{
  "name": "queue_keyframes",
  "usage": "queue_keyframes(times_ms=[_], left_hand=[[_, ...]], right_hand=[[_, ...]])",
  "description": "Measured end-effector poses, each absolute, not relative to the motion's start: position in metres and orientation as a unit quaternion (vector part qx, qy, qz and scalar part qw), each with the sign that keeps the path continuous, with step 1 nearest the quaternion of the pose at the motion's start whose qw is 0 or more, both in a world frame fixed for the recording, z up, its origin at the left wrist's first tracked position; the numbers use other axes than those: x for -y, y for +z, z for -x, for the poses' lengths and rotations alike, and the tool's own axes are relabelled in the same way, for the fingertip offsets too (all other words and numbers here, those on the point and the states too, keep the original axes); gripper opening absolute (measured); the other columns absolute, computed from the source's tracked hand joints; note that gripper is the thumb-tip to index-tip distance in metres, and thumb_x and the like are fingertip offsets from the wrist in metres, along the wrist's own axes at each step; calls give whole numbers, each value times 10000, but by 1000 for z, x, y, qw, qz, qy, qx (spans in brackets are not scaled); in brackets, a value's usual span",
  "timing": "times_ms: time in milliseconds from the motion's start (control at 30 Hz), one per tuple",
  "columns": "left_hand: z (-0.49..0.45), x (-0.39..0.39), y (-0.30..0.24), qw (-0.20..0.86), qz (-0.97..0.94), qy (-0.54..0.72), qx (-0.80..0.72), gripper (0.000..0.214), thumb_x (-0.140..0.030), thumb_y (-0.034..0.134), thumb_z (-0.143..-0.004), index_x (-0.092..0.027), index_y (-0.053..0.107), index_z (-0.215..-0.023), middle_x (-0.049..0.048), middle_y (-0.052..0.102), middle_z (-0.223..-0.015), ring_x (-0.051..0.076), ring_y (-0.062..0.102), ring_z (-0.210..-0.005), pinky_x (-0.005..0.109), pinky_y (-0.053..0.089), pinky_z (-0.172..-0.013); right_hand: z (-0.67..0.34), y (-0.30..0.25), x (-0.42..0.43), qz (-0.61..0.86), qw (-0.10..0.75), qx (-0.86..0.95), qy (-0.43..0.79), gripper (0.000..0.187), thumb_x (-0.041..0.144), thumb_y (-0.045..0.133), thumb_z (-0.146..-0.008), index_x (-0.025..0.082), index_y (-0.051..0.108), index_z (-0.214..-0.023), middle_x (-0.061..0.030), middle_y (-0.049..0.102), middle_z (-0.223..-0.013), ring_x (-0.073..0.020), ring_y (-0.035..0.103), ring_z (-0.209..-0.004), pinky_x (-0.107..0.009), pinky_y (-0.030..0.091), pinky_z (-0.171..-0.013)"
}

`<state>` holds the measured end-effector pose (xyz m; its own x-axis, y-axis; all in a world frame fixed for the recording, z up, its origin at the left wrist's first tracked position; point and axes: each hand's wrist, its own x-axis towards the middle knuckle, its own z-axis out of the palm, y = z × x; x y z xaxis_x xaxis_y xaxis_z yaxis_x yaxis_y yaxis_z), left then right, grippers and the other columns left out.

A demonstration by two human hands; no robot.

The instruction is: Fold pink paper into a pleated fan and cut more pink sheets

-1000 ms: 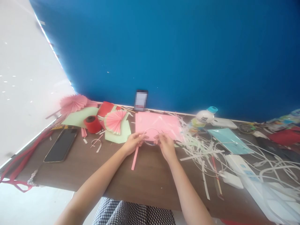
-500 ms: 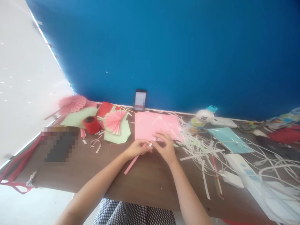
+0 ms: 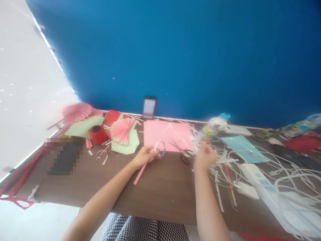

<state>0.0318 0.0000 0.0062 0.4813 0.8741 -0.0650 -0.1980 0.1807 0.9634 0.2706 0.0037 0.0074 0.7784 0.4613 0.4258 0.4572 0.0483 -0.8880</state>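
The left hand (image 3: 146,155) is over the middle of the surface (image 3: 160,197), just in front of the pink sheet (image 3: 165,134). Its fingers are closed together in a pinch. They have hold of a pink strip (image 3: 140,174) and a thin ring (image 3: 164,150), which looks like a roll of tape. The ring stands up on its edge at the fingertips, and the strip hangs down from the hand toward the person, on a slant. The right hand (image 3: 205,156) is well apart from the left one, off to the right, near the bottle (image 3: 217,124) and a messy pile of white strips (image 3: 227,157). Its fingers are bent in and a bit blurry, so I cannot tell how far open they are or if they have hold of anything. Between the two hands lie the scissors (image 3: 180,149), with the blades open, pointing over the pink sheet, and the handles nearer the right hand. On the left side there is a pink paper fan (image 3: 122,130) on a green sheet (image 3: 130,144), with a red spool (image 3: 97,134) next to it. A blue packet (image 3: 244,149) lies past the bottle, to the right.
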Motion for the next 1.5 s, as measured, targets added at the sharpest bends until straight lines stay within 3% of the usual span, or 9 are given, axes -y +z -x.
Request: queue_keyframes(times_ms=[100, 167, 267, 333, 467, 600, 900, 1167, 1500], left_hand=[[-29, -6, 1, 702, -475, 417, -327, 419, -414, 609, -704, -92, 553, -967, 130, 645, -828, 13, 310, -409, 200, 185, -412], [-28, -8, 0, 707, -458, 431, -324, 433, -418, 609, -703, -95, 548, -985, 142, 647, -856, 15, 304, -418, 205, 182, -420], [-26, -10, 0, 714, -441, 436, -326, 445, -423, 612, -699, -97, 544, -994, 142, 649, -859, 17, 300, -422, 210, 175, -427], [-25, -10, 0, 716, -435, 436, -330, 445, -423, 613, -698, -96, 543, -991, 132, 650, -841, 18, 306, -421, 211, 174, -429], [-25, -12, -2, 708, -432, 446, -337, 427, -419, 609, -700, -101, 543, -976, 112, 645, -822, 15, 310, -415, 210, 183, -432], [-25, -12, -3, 693, -446, 454, -339, 418, -415, 599, -709, -100, 543, -977, 85, 634, -763, 17, 310, -413, 209, 194, -434], [-25, -12, 1, 678, -458, 447, -363, 434, -428, 598, -701, -93, 552, -972, -82, 383, -414, 37, 280, -391, 205, 177, -429], [-25, -13, 0, 685, -441, 446, -370, 451, -406, 629, -679, -103, 568, -1007, 93, 645, -739, 30, 322, -422, 209, 194, -428], [-23, -15, -4, 699, -448, 429, -355, 420, -404, 622, -695, -91, 577, -972, 154, 655, -877, 22, 360, -434, 199, 211, -426]], right_hand=[[-293, 1, -5, 759, 559, 303, -141, 544, 305, 453, -767, 1, 450, -1218, -276, 435, -1249, -406, 394, -1142, -567, 275, -905], [-288, 1, -4, 761, 529, 331, -174, 580, 318, 481, -757, 64, 397, -1271, -244, 359, -1319, -413, 324, -1190, -597, 242, -905], [-260, 7, -1, 676, 518, 507, -133, 321, 327, 383, -826, 164, 620, -970, -150, 624, -972, -321, 525, -986, -521, 337, -861], [-237, 11, 2, 625, 517, 581, -63, 350, 317, 316, -863, 183, 639, -842, -92, 653, -814, -265, 571, -878, -484, 359, -856], [-205, 14, 12, 534, 531, 645, 127, 324, 358, 348, -867, 201, 597, -1003, -80, 626, -979, -227, 563, -920, -400, 427, -808], [-190, 13, 18, 486, 534, 633, 279, 335, 377, 483, -815, 213, 546, -1100, -54, 620, -932, -170, 582, -728, -322, 478, -657], [-183, 26, 24, 474, 510, 621, 361, 305, 327, 595, -740, 231, 615, -1029, -23, 676, -777, -184, 619, -655, -371, 510, -684], [-191, 27, 19, 473, 515, 561, 443, 304, 383, 577, -749, 228, 571, -1011, -16, 680, -704, -178, 632, -599, -351, 519, -628], [-192, 32, 20, 514, 526, 578, 353, 226, 351, 625, -704, 212, 684, -872, -31, 696, -751, -207, 639, -666, -414, 518, -720]])
